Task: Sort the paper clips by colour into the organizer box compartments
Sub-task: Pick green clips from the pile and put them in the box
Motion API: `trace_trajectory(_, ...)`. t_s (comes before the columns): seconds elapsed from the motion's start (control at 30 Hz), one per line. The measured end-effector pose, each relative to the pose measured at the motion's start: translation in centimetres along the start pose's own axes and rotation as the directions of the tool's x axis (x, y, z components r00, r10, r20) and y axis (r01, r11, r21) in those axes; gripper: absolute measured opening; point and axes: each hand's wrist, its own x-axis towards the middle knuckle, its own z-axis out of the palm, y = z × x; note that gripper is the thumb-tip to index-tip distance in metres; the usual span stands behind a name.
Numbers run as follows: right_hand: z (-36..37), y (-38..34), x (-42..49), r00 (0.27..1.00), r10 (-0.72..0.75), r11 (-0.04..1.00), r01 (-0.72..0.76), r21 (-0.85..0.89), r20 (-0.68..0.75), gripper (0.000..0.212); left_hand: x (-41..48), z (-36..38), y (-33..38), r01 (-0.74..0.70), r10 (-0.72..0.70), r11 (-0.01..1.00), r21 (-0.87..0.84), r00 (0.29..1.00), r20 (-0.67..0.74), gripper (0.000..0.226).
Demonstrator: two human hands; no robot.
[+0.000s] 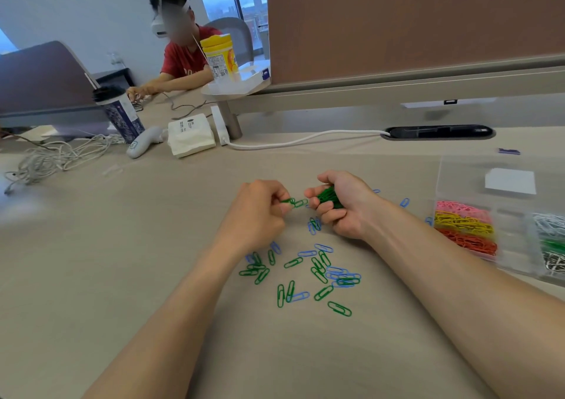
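Green and blue paper clips (308, 271) lie scattered on the beige desk below my hands. My right hand (339, 204) grips a bunch of green clips (328, 197) in its curled fingers. My left hand (260, 212) pinches a green clip (295, 202) that reaches toward the right hand's fingertips. The clear organizer box (507, 233) stands at the right, its lid open. Its compartments hold pink clips (461, 209), yellow clips (464, 223), red clips (469, 242), white clips (550, 224) and green clips (552, 245).
A tangle of white cable (52, 158), a purple cup (122, 114), a white controller (143, 141) and a tissue pack (191, 134) sit at the far left. A brown partition (412, 25) runs along the back. Another person (180, 59) sits at the neighbouring desk.
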Motion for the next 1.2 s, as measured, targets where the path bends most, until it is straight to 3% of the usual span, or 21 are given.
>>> trace_trajectory(0.1,0.4,0.4,-0.2,0.993,0.094,0.995,-0.092,-0.036,0.067,0.045,0.2,-0.5,0.9,-0.046,0.042,0.995,-0.088,0.998,-0.046,0.019)
trace_trajectory(0.23,0.6,0.8,-0.8,0.966,0.194,0.981,-0.189,-0.041,0.173,0.045,0.8,-0.2,2.1,-0.105,0.106,0.993,-0.048,0.994,0.004,0.022)
trace_trajectory(0.37,0.8,0.6,-1.7,0.945,0.206,0.977,-0.214,0.004,0.255,0.044,1.6,-0.1,2.7,-0.175,0.174,0.985,0.003,0.982,0.073,0.01)
trace_trajectory(0.57,0.8,-0.1,-2.6,0.939,0.16,0.981,-0.187,0.06,0.306,0.052,2.1,-0.7,4.0,-0.213,0.219,0.971,-0.109,0.974,0.051,0.013)
trace_trajectory(0.7,-0.8,-1.1,-3.8,0.973,0.084,0.986,-0.113,0.124,0.217,0.031,2.7,-0.5,5.8,-0.287,0.267,0.922,-0.26,0.957,-0.11,0.002)
trace_trajectory(0.83,-4.0,-3.1,-5.9,0.994,-0.012,0.975,-0.014,0.221,0.113,0.028,3.4,1.5,8.6,-0.362,0.275,0.867,-0.342,0.921,-0.276,0.008)
trace_trajectory(1.0,-9.8,-6.2,-10.4,0.983,-0.176,0.954,0.183,0.238,-0.05,0.026,4.5,6.0,11.9,-0.379,0.332,0.836,-0.396,0.925,-0.184,0.012)
trace_trajectory(1.2,-17.8,-7.4,-15.3,0.888,-0.305,0.923,0.365,0.124,-0.343,0.03,4.3,10.9,12.8,-0.374,0.41,0.855,-0.36,0.912,0.025,0.026)
